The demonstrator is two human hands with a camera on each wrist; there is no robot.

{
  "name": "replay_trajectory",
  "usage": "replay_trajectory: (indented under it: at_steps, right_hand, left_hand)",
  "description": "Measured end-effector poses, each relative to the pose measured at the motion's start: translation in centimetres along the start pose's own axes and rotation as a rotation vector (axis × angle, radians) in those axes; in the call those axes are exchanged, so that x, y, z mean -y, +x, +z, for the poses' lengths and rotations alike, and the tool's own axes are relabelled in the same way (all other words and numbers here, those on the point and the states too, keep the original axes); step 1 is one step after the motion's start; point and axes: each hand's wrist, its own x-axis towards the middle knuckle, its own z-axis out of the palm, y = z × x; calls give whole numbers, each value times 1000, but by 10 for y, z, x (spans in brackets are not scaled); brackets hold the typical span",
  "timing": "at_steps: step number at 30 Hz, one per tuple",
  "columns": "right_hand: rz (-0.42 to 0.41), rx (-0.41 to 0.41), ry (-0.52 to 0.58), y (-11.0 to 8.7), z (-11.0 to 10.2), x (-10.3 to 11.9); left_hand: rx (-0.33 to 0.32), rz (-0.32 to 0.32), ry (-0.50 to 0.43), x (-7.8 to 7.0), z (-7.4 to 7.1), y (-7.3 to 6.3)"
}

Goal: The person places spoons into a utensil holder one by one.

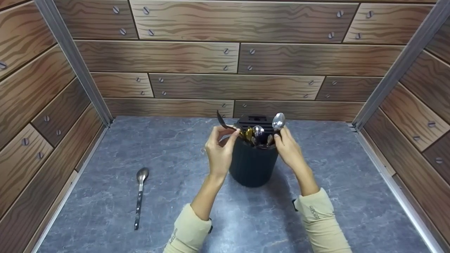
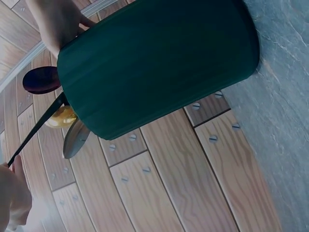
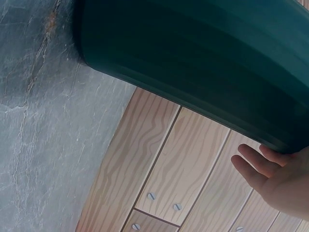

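A dark green cutlery holder (image 1: pixel 254 165) stands upright on the table, its mouth crowded with silver and gold spoons. My left hand (image 1: pixel 220 147) pinches a black piece of cutlery (image 1: pixel 222 120) between thumb and fingers at the holder's left rim. In the left wrist view the thin black handle (image 2: pixel 37 126) slants from the holder's mouth to the fingers; its kind cannot be made out. My right hand (image 1: pixel 289 149) grips the holder's right rim, fingers outside it. A silver spoon (image 1: pixel 278 121) rises just above that hand. The lower ends of the cutlery are hidden inside.
On the left of the grey marbled table (image 1: pixel 168 151) lies a spoon (image 1: pixel 139 198) with a dark, speckled handle. Behind the holder's mouth shows a black slotted piece (image 1: pixel 258 118). Wood-patterned walls (image 1: pixel 197 56) with metal corner strips enclose the table at the back and both sides.
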Motion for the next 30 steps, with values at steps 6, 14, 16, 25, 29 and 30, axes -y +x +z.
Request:
replay_trajectory:
  at_steps: [6,14,16,25,29,30]
  right_hand:
    - [6,6,0,0,0,0]
    - [10,7,8,1,-1,0]
    - [11,4,12,1,-1,0]
    - [18,22,19,0,0,0]
    - [23,29,20,0,0,0]
    - [19,23,18,0,0,0]
  left_hand:
    - [51,117,87,6,4,-6]
    - [108,25,209,16,4,-20]
    - [111,-36,219,19,2,-25]
    - [110,-231,134,34,-10,-43]
    - [122,-169,150,28,-5,-38]
    - [121,-148,156,26,-3,-35]
